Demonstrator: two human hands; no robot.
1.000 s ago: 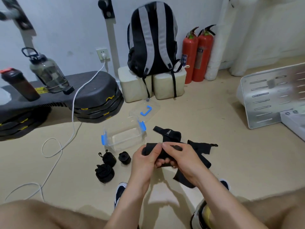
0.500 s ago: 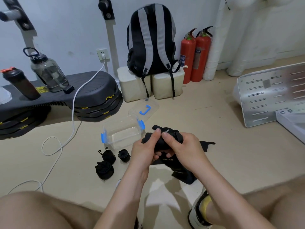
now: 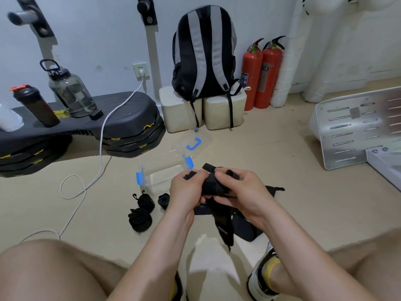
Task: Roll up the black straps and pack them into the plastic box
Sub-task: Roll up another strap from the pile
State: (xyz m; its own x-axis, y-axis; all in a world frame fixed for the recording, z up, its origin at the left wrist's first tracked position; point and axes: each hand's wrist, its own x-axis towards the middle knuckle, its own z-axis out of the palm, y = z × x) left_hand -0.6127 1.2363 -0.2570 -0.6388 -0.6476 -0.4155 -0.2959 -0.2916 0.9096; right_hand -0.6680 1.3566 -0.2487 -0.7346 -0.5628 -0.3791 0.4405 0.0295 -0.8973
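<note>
Left grip (image 3: 186, 191), right grip (image 3: 243, 189) pinched half-rolled black strap (image 3: 211, 185); soft, limp, light, likely best held at roll, tail taut.

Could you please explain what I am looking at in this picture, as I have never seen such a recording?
There is no machine here: a person works with bare hands. The picture comes from a wide-angle camera worn on the head, looking forward and down at the work. The left hand and right hand both hold a partly rolled black strap, its loose end hanging down. On the floor lie an open clear plastic box with blue clips, its lid behind it, and three rolled straps beside it.
</note>
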